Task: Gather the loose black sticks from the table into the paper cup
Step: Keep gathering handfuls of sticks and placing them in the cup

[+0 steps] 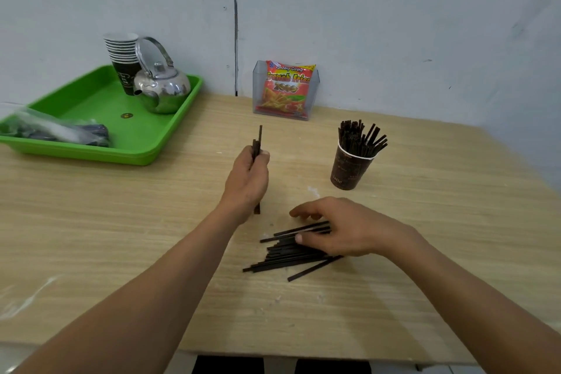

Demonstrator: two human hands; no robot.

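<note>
We look down on a pale wooden surface set against a grey wall. At its far left lies a green tray, which carries a shiny metal kettle, a stack of paper cups just behind the kettle, and a crumpled plastic bag at its near left end. Against the wall near the middle, a red snack packet stands in a clear holder.

Our left hand is raised near the middle of the surface, its fingers and thumb curled round a small bundle of black sticks held upright; their ends show above and below the fist.

Our right hand lies palm down, nearer to us and to the right of the left one. Its fingers are loosely spread and mostly straight, and it covers the right end of the loose sticks, with the thumb resting on top of them. We cannot tell whether it lifts any of them. The pile fans out leftward from under the hand, flat on the surface.

The paper cup, dark brown, stands upright beyond the right hand, apart from both hands, with many sticks in it, leaning right.
</note>
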